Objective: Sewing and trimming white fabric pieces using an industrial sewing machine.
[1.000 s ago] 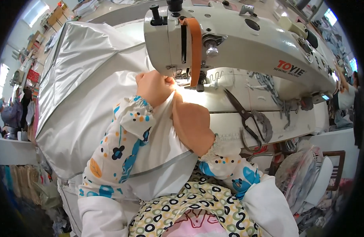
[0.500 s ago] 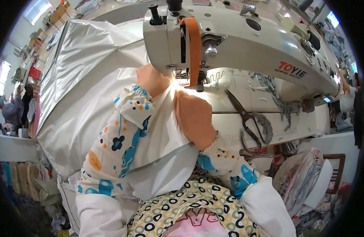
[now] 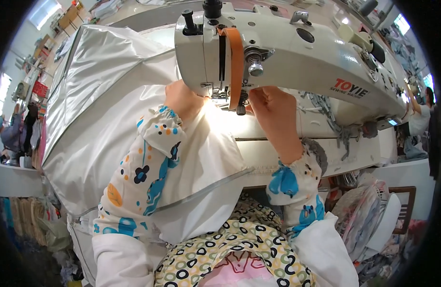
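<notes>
Shiny white fabric (image 3: 110,129) with grey edging spreads left of the sewing machine (image 3: 278,38) and reaches under its head. My left hand (image 3: 183,100) is closed on this fabric beside the lit needle area, its fingertips partly hidden. Just right of the orange strip (image 3: 236,62) hanging on the machine head, my right hand (image 3: 277,112) is closed in a pinch near the small knob (image 3: 241,110). What its fingers hold, if anything, is too small to make out. The scissors on the bed are hidden behind my right hand and forearm.
Grey fabric scraps (image 3: 345,138) and lint lie on the right of the machine bed (image 3: 345,165). A wooden chair (image 3: 405,205) and piled material stand at lower right. One person (image 3: 12,131) is at the far left, another (image 3: 418,117) at the far right.
My right hand has left the fabric and moved right and slightly up, to beside the orange strip. It now covers the scissors. The left hand has stayed nearly in place.
</notes>
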Demonstrator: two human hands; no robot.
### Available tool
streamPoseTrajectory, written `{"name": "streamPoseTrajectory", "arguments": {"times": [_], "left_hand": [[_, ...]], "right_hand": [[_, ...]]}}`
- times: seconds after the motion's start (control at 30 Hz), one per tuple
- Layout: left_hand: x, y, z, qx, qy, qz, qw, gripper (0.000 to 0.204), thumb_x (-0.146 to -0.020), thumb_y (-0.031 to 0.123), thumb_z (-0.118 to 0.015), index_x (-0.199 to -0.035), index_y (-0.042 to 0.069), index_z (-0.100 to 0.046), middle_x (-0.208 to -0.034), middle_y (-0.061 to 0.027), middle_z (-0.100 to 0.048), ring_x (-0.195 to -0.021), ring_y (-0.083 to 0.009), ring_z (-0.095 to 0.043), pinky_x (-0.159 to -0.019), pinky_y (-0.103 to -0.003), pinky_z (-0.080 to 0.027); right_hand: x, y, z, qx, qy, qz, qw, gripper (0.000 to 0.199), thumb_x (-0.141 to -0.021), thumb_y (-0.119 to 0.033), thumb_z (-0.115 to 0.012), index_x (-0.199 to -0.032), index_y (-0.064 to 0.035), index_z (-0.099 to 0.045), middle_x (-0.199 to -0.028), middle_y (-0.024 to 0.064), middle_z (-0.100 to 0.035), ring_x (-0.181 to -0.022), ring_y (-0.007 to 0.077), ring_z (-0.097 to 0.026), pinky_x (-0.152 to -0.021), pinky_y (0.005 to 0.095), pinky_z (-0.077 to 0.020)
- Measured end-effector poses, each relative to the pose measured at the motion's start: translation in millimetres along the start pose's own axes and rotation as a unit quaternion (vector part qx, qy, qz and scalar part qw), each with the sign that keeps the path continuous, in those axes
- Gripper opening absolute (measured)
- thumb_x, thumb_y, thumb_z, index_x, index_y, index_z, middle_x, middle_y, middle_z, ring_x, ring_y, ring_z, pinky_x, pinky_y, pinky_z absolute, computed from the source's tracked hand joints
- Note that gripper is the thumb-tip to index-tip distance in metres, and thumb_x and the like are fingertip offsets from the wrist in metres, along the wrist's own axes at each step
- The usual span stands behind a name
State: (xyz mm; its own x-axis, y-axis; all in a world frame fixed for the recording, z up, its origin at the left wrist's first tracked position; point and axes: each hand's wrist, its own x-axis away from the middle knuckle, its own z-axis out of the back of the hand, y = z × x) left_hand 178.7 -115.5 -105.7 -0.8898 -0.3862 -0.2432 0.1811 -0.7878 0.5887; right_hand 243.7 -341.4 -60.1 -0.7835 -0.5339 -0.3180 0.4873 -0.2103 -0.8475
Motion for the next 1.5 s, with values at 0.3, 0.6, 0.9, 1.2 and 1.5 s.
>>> {"name": "streamPoseTrajectory", "arguments": {"times": [0.3,0.6,0.9,1.2,1.5], "left_hand": [[7,-2,0,-0.024,0.013,-0.092,0.995,0.028,-0.079,0.018,-0.074,-0.106,0.012,-0.072,-0.100,-0.0101,-0.074,-0.098,-0.0309,-0.067,-0.091,-0.044,-0.046],[193,-35,121,-0.302,0.092,0.202,0.927,0.062,-0.098,0.040,-0.056,-0.154,0.022,-0.037,-0.158,-0.0238,-0.028,-0.145,-0.0455,-0.026,-0.112,-0.064,-0.022],[114,-137,152,-0.319,-0.063,0.206,0.923,0.067,-0.099,0.048,-0.050,-0.159,0.033,-0.023,-0.165,-0.0158,-0.017,-0.148,-0.0488,-0.015,-0.110,-0.075,-0.010],[62,-152,161,-0.333,-0.113,0.149,0.924,0.063,-0.098,0.049,-0.050,-0.155,0.030,-0.033,-0.163,-0.0178,-0.022,-0.147,-0.0485,-0.021,-0.112,-0.071,-0.017],[119,78,54,-0.207,-0.140,-0.191,0.949,0.049,-0.097,0.023,-0.056,-0.142,0.004,-0.050,-0.148,-0.0147,-0.048,-0.142,-0.0328,-0.038,-0.118,-0.051,-0.027]], "right_hand": [[23,8,-16,0.159,0.085,0.103,0.978,0.014,-0.099,-0.014,-0.058,-0.105,-0.0017,-0.059,-0.075,0.0101,-0.066,-0.065,0.0181,-0.068,-0.059,0.0303,-0.0515],[64,3,14,-0.116,-0.360,-0.162,0.912,0.019,-0.096,-0.005,-0.053,-0.111,-0.0018,-0.065,-0.098,0.0102,-0.068,-0.093,0.0184,-0.067,-0.078,0.0316,-0.0519],[107,-9,-30,-0.262,-0.333,-0.025,0.905,0.033,-0.088,-0.006,-0.057,-0.119,-0.0084,-0.068,-0.135,0.0110,-0.058,-0.131,0.0333,-0.050,-0.114,0.0451,-0.0376],[120,11,-13,0.226,-0.239,0.411,0.850,0.011,-0.070,-0.017,-0.061,-0.080,-0.0130,-0.063,-0.106,0.0062,-0.067,-0.130,0.0312,-0.050,-0.122,0.0508,-0.0266],[145,-19,-53,0.008,-0.210,0.172,0.962,0.033,-0.066,-0.017,-0.067,-0.098,-0.0094,-0.071,-0.098,0.0080,-0.069,-0.096,0.0290,-0.067,-0.086,0.0436,-0.0530]]}}
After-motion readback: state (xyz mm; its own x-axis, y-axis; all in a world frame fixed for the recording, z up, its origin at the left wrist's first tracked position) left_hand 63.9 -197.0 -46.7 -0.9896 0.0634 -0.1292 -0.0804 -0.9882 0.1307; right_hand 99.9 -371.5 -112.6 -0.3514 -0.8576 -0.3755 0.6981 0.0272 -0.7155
